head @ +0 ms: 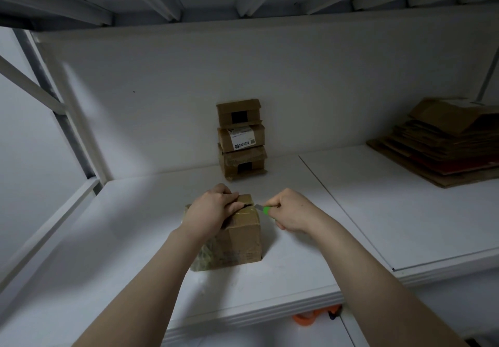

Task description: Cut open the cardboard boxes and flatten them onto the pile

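- Toward front edge of shelf [121, 238], left of the board seam: left hand [213, 211] clamped over top of taped box [243, 241], fingers curled over its far upper edge, thumb lying by the top seam.
- Box upright on shelf, not yet opened; glossy tape across top, crumpled tape at near left corner.
- Behind it, against back wall: stack of three boxes [241, 141], uncut, well apart from both hands.
- Just right of box top: green knife [266, 209], blade tip at right end of top seam, pointing toward the left thumb.
- Right hand [291, 213] fisted round knife handle.
- Far right, back corner of shelf: pile [442, 141] of flattened cardboard, well apart from the box.
- Risks, as judged: blade running leftward along seam straight into thumb or fingers if tape gives suddenly; box sliding or tipping under the push if the hold slackens; blade snagging in thick tape, then jerking free.
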